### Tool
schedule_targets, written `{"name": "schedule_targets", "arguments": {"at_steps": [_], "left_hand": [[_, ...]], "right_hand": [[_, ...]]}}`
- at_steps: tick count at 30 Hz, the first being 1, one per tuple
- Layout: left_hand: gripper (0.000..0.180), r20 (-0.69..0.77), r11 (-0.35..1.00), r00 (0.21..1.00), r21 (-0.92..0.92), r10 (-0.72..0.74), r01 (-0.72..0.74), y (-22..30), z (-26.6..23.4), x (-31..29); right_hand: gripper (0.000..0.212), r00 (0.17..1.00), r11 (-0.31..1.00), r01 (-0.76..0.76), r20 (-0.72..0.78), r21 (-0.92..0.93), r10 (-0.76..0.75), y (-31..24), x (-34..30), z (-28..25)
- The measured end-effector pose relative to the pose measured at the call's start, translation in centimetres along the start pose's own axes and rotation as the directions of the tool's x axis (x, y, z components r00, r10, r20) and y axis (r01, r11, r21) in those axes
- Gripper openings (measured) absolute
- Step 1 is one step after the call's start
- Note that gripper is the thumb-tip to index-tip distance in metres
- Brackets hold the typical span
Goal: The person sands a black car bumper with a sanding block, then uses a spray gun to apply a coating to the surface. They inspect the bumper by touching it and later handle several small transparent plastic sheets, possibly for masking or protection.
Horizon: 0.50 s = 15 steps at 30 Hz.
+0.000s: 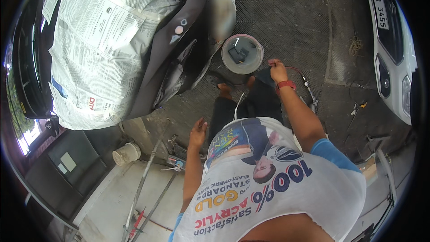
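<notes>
Pale plastic forms the bucket [259,54] at upper centre, holding liquid and dark pieces [237,55]. The right hand [278,71], just to its lower right, has its fingers drawn in; I cannot tell whether they pinch anything. The left hand [198,131], left of centre, is loosely spread, apparently empty. A careless foot [251,80] could tip the bucket or snag the hose [306,82].

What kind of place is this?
Probably a vehicle body or paint shop: newspaper sheets mask a dark vehicle, a bucket stands nearby, and a white vehicle is parked opposite.
</notes>
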State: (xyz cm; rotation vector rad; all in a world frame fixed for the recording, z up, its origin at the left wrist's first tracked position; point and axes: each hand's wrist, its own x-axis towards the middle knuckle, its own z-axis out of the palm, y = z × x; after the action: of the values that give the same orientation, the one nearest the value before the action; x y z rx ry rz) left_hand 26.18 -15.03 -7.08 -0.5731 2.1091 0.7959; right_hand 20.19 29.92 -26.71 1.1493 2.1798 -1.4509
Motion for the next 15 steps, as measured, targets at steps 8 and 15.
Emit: {"name": "schedule_targets", "arguments": {"at_steps": [8,15], "left_hand": [[0.059,0.046,0.984,0.989,0.117,-0.14,0.134,-4.5,1.4,-1.6],[0.056,0.028,0.987,0.99,0.087,-0.136,0.133,-3.1,0.7,-3.3]], "right_hand": [[0.027,0.983,0.928,-0.054,0.184,0.368,-0.016,-2.5,-0.8,-0.6],[0.034,0.973,0.876,-0.097,0.231,0.473,-0.018,-3.3,0.8,-1.6]]}}
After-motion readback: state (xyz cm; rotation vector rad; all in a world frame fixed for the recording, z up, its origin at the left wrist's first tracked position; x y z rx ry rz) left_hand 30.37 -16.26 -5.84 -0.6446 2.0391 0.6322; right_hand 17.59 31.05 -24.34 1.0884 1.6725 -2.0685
